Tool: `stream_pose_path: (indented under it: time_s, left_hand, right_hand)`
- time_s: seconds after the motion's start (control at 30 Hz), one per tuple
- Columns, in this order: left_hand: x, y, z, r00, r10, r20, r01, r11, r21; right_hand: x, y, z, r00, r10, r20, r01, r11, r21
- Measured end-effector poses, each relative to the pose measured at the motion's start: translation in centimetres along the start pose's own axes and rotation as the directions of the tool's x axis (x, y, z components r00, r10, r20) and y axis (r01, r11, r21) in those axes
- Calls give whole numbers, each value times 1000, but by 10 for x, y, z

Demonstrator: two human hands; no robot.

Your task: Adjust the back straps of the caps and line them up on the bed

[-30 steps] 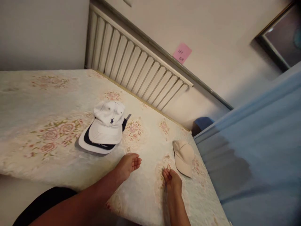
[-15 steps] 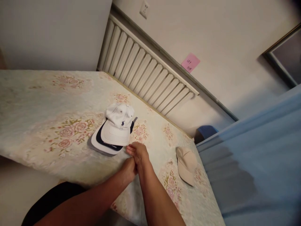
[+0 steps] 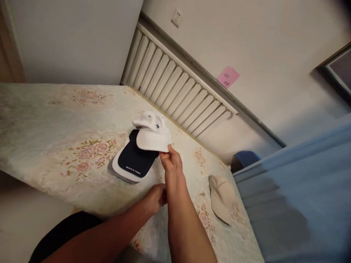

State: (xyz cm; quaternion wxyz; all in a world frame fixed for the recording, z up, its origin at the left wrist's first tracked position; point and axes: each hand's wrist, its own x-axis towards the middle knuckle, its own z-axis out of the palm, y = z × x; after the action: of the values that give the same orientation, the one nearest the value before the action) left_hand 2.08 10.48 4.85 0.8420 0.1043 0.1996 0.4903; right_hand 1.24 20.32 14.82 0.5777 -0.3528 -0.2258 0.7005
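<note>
Item, my right hand (image 3: pixel 172 160): closed in a pinch, thumb and fingers grasping the near right corner of a brim.

Item, white fabric baseball cap with a small dark-blue embroidered emblem (image 3: pixel 153 133): held by that brim, tilted, its crown slumped toward the left; brim overlapping the upper part of the dark cap below. Whether its rear touches anything, I cannot tell.

Item, my left hand (image 3: pixel 155 195): fingers curled, just beside my right wrist and partly hidden behind that forearm; whether it grips anything, I cannot tell.

Item, black cap with white lettering along its brim (image 3: pixel 137 159): lying just left of my right hand, the lettering toward me.

Item, smooth white curved brim (image 3: pixel 119 170): under the black cap, showing along its left and near edges.

Item, plain beige fabric cap (image 3: pixel 221 199): resting alone to the right, well apart from the other headwear, brim toward me.

Item, pale cloth covering printed with pink roses (image 3: pixel 90 153): beneath all the caps.

Surroundings: cream ribbed radiator (image 3: pixel 175 86) beyond the covering; pink handwritten paper (image 3: pixel 228 77) and white wall socket (image 3: pixel 177 17) above it; blue draped curtain (image 3: pixel 274 204) at right.
</note>
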Motion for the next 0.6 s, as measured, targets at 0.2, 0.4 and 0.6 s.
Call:
stream_pose_path:
  time_s: [0.2,0.4,0.6]
  left_hand:
    - [-4,19,14,960,-27,-278,14,999,-50]
    - [-8,43,36,976,203,-84,-216,952,-215]
    - [-11,34,35,987,-100,129,120,980,-161]
  right_hand:
    - [-31,-49,-18,985,-161,58,154,983,103]
    - [-95,-44,-112,975,-164,-153,185,973,135]
    - [-156,0,-170,952,-139,-273,170,981,90]
